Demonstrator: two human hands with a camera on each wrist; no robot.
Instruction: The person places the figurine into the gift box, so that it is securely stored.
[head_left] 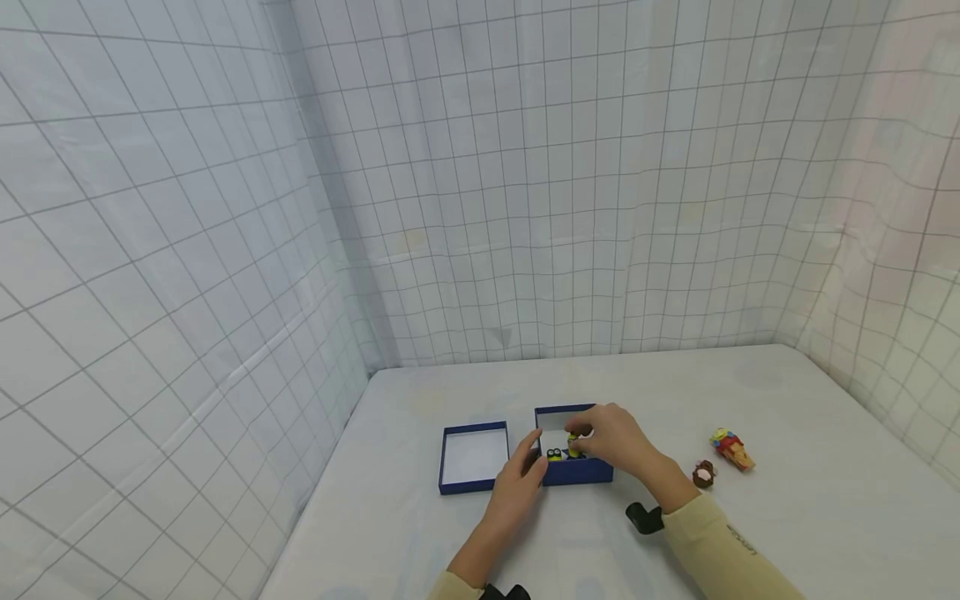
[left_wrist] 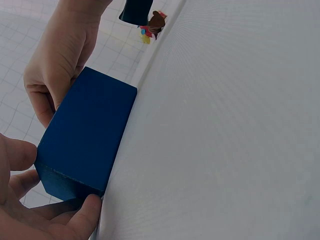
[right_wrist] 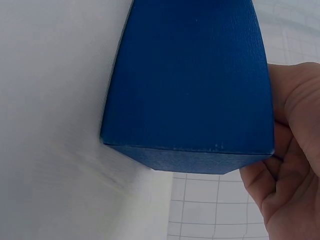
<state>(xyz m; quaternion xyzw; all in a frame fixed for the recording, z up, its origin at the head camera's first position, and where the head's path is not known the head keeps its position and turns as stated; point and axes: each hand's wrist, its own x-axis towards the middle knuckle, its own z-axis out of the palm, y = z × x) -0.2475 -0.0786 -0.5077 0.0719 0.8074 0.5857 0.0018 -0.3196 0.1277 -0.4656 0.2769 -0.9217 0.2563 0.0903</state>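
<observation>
A blue box (head_left: 577,472) with a white inside stands open on the table. Inside, at its left end, is a small yellow toy figure (head_left: 554,456) with big round eyes. My right hand (head_left: 617,437) reaches over the box and pinches another yellow toy figure (head_left: 573,445) between thumb and fingers, partly covered by them. At the box's left end, my left hand (head_left: 517,487) touches the wall with its fingers loosely extended. In the left wrist view, its thumb (left_wrist: 87,215) is at the box's lower corner. The box wall hides the right fingertips in the right wrist view.
Left of the box lies a shallow blue-edged lid (head_left: 474,457), its white inside facing up. To the right are a small brown toy (head_left: 703,474) and a colourful toy figure (head_left: 732,449). Grid-patterned white curtains (head_left: 525,183) stand behind and beside the table.
</observation>
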